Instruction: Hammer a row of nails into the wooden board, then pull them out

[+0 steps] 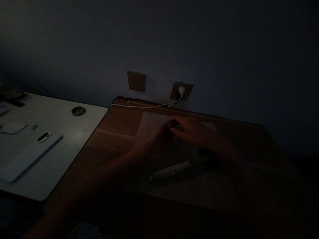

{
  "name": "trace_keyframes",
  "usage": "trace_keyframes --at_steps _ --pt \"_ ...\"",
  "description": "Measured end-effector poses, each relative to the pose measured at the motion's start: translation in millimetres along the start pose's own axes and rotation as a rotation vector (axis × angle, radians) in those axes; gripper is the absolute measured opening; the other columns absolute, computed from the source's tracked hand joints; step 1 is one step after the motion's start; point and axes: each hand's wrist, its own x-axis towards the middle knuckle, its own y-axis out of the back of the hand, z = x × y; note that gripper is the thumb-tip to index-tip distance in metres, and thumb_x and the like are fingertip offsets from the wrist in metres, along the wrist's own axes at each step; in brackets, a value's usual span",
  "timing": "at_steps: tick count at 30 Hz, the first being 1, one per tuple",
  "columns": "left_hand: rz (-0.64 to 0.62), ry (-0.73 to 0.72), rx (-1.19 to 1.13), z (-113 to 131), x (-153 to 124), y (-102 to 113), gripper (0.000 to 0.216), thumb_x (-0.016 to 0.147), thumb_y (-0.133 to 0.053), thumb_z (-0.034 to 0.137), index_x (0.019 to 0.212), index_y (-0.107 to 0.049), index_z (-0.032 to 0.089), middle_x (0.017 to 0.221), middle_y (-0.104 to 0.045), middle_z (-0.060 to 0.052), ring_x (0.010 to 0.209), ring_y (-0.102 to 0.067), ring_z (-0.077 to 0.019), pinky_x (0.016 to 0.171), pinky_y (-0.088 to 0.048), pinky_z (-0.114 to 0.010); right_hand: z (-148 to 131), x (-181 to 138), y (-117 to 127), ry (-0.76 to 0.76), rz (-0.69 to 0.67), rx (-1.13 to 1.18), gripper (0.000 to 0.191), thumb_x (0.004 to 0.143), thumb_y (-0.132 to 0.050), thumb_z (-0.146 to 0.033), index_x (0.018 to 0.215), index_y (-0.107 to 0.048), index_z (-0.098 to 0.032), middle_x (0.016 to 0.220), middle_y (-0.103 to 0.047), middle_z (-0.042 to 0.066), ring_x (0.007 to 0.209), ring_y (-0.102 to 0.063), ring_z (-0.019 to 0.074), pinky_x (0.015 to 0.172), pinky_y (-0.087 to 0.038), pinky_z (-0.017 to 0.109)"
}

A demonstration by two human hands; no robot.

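Observation:
The room is very dark. My left hand and my right hand meet over a pale sheet spread on the wooden table. Both hands have their fingers pinched together around a small dark item between them, too dim to name. A pale stick-shaped object with small marks lies on the sheet just in front of my hands, untouched.
A white table stands at the left with a white phone case, a flat white card and a round dark disc. Two wall sockets sit behind; a white plug and cable run from one.

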Motion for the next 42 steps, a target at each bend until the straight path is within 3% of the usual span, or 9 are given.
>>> trace_keyframes --at_steps 3,6,8,11,17,26,33,38,42 --pt "0.092 -0.042 -0.014 23 -16 1 0.032 0.103 -0.038 0.02 0.088 -0.064 0.01 0.068 -0.066 -0.007 0.055 -0.061 -0.0109 0.048 -0.047 -0.016 18 -11 2 -0.077 0.114 0.028 0.023 0.094 -0.056 -0.025 0.115 -0.067 -0.02 0.116 -0.075 0.01 0.097 -0.072 0.0224 0.084 -0.055 0.035" --pt "0.1 -0.241 -0.088 44 -37 2 0.03 0.102 -0.038 0.017 0.088 -0.064 0.011 0.074 -0.069 -0.007 0.06 -0.065 -0.0098 0.051 -0.05 -0.014 41 -26 -5 -0.09 -0.005 -0.082 0.027 0.087 -0.062 -0.018 0.113 -0.068 -0.021 0.116 -0.073 0.01 0.101 -0.071 0.0241 0.09 -0.055 0.037" --pt "0.12 -0.265 -0.1 47 -48 4 0.028 0.101 -0.039 0.015 0.09 -0.064 0.011 0.077 -0.071 -0.008 0.065 -0.069 -0.0117 0.054 -0.053 -0.016 55 -35 -16 -0.061 -0.124 -0.164 0.037 0.08 -0.067 -0.012 0.116 -0.068 -0.019 0.122 -0.069 0.012 0.111 -0.067 0.0263 0.097 -0.052 0.039" --pt "0.171 -0.173 -0.094 32 -55 7 0.025 0.098 -0.041 0.013 0.09 -0.065 0.01 0.08 -0.073 -0.011 0.073 -0.074 -0.016 0.058 -0.057 -0.019 67 -41 -30 -0.07 -0.193 -0.263 0.045 0.075 -0.067 -0.006 0.118 -0.066 -0.016 0.123 -0.064 0.015 0.113 -0.064 0.0277 0.096 -0.051 0.038" --pt "0.144 -0.06 -0.076 -6 -52 12 0.032 0.1 -0.04 0.02 0.088 -0.066 0.007 0.084 -0.075 -0.018 0.083 -0.077 -0.0229 0.065 -0.06 -0.024 71 -37 -35 -0.135 -0.153 -0.308 0.023 0.081 -0.06 -0.007 0.101 -0.065 -0.017 0.109 -0.065 0.013 0.098 -0.064 0.025 0.081 -0.048 0.034" --pt "0.174 -0.075 -0.135 -17 -45 21 0.041 0.103 -0.038 0.035 0.092 -0.066 0.007 0.094 -0.074 -0.021 0.096 -0.075 -0.026 0.09 -0.061 -0.035 83 -28 -40 -0.097 -0.139 -0.33 0.012 0.075 -0.06 -0.008 0.081 -0.062 -0.019 0.086 -0.067 0.007 0.081 -0.06 0.0197 0.07 -0.039 0.028" --pt "0.155 -0.072 -0.116 -15 -45 23 0.047 0.104 -0.036 0.041 0.09 -0.066 0.008 0.097 -0.074 -0.022 0.096 -0.074 -0.0261 0.089 -0.06 -0.035 42 -29 -20 -0.039 0.026 -0.237 0.007 0.079 -0.061 -0.015 0.08 -0.058 -0.021 0.082 -0.064 0.005 0.074 -0.06 0.0194 0.068 -0.042 0.03" --pt "0.188 0.024 -0.031 -19 -40 26 0.047 0.106 -0.034 0.042 0.085 -0.065 0.012 0.077 -0.07 -0.011 0.07 -0.07 -0.0172 0.067 -0.058 -0.026 -8 -24 -27 0.171 0.117 0.001 0.013 0.084 -0.059 -0.011 0.091 -0.06 -0.022 0.091 -0.065 0.003 0.079 -0.063 0.0174 0.071 -0.048 0.029" --pt "0.213 0.021 0.009 -12 -47 29 0.041 0.105 -0.036 0.032 0.083 -0.064 0.013 0.072 -0.066 -0.008 0.058 -0.062 -0.0132 0.05 -0.049 -0.021 -10 -25 -38 0.184 0.207 0.032 0.016 0.09 -0.061 -0.015 0.104 -0.063 -0.021 0.109 -0.066 0.008 0.099 -0.065 0.0214 0.085 -0.053 0.035"
